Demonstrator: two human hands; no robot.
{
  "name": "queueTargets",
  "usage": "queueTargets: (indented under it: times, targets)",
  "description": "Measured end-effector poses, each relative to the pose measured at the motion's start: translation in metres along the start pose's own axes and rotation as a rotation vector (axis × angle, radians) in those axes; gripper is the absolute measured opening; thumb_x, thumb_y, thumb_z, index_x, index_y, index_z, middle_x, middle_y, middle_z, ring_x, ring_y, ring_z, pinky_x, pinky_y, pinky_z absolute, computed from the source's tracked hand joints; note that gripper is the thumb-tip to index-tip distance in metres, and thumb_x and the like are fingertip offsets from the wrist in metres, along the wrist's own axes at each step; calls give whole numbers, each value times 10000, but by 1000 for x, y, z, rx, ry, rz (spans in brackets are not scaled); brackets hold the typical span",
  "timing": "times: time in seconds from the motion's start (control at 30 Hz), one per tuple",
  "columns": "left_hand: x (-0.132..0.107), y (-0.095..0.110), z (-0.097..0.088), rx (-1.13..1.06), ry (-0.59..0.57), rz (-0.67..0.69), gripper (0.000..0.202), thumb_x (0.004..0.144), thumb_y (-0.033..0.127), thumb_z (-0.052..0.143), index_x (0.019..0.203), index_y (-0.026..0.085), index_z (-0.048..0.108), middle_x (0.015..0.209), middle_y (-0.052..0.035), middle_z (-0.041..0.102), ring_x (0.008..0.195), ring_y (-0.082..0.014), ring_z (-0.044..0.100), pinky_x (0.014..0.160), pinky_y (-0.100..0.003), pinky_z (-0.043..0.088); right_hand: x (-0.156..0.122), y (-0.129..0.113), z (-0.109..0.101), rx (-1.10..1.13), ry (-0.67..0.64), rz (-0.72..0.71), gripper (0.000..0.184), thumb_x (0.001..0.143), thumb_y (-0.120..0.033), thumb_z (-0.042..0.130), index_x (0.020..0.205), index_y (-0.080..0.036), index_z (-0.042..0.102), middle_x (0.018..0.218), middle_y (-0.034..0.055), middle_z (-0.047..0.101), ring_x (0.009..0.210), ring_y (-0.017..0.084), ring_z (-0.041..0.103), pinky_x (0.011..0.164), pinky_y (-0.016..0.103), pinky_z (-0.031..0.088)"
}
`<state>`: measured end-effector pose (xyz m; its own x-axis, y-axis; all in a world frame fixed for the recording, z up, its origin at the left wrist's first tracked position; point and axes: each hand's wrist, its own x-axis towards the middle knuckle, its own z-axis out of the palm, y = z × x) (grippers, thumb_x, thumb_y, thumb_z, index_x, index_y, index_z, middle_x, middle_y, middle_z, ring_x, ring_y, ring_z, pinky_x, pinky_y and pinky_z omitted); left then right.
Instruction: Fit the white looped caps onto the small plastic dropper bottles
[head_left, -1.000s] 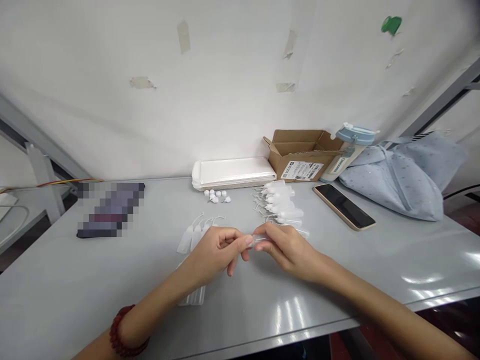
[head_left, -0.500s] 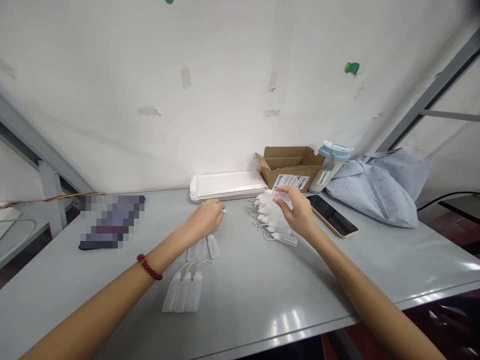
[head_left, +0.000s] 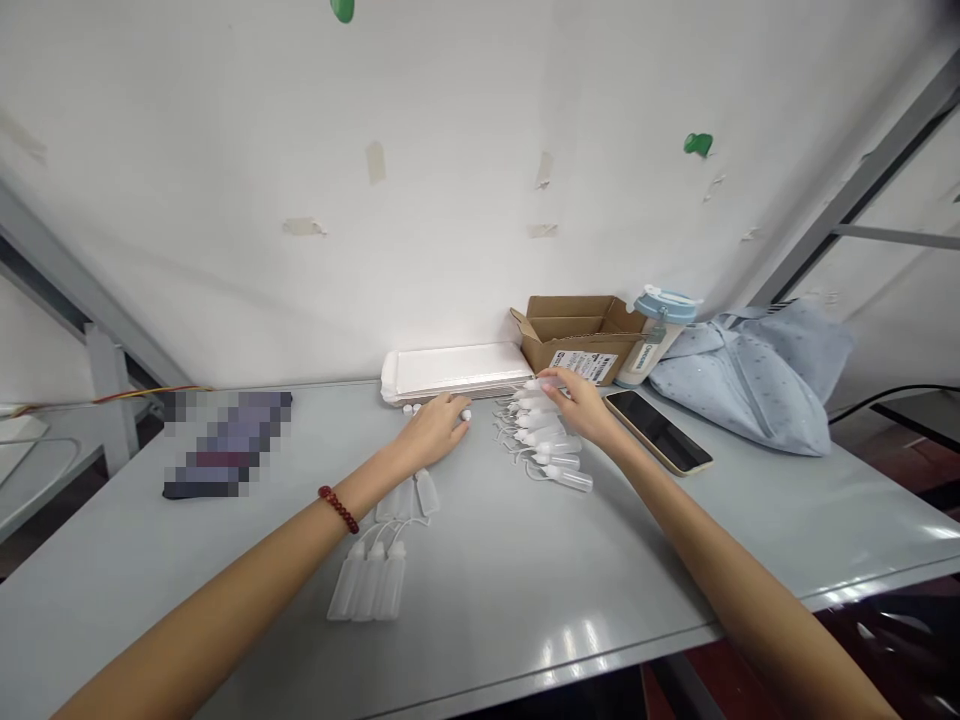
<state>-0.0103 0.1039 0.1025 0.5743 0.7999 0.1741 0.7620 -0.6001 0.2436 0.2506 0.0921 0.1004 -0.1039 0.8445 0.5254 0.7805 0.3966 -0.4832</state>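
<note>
My left hand (head_left: 435, 432) is low over the table, palm down, with a small white cap (head_left: 466, 414) pinched at its thumb and fingertips. More white caps (head_left: 411, 409) lie just behind that hand, partly hidden. Between the thumb and fingers of my right hand (head_left: 585, 405) is a translucent plastic dropper bottle (head_left: 537, 384), at the far end of a row. Several similar bottles (head_left: 568, 478) lie below it, thin tubes pointing left. Nearer to me, three bottles (head_left: 366, 585) lie side by side, with others (head_left: 426, 492) beyond them, partly covered by my left forearm.
Against the wall lie flat white packages (head_left: 461, 368) and an open cardboard box (head_left: 581, 345). Right of the box are a blue-lidded cup (head_left: 656, 335), a phone (head_left: 660, 432) and a light blue cloth bag (head_left: 750, 385). A blurred dark item (head_left: 229, 445) is on the left.
My left hand has moved slightly right with the cap, uncovering other caps behind it. My right hand has shifted slightly left and lower, its fingers still around a bottle.
</note>
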Motion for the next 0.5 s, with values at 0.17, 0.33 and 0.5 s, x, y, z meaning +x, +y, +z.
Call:
queueTargets:
  times: [0.17, 0.33, 0.5]
  targets:
    - [9, 1, 5, -33, -48, 70, 248, 863, 169, 451, 1009, 162, 651, 1004, -110, 623, 935, -247, 610, 798, -333, 471, -3, 3, 4, 18, -35, -22, 263, 886, -290, 417, 976, -193, 645, 1021, 82, 687, 979, 247, 602, 877, 391, 428]
    - [4, 0, 0, -42, -67, 48, 232, 820, 147, 465, 918, 157, 674, 928, -114, 639, 880, -252, 618, 740, -329, 476, -6, 3, 1, 13, 16, -29, 268, 897, -316, 422, 938, -196, 658, 970, 83, 688, 937, 243, 598, 876, 407, 417]
    - [-1, -2, -9, -75, -81, 25, 196, 779, 156, 493, 811, 171, 686, 847, -90, 659, 819, -244, 632, 700, -316, 479, -11, -14, -8, -20, 136, -49, 268, 920, -319, 405, 910, -190, 639, 952, 104, 651, 956, 263, 557, 887, 446, 395]
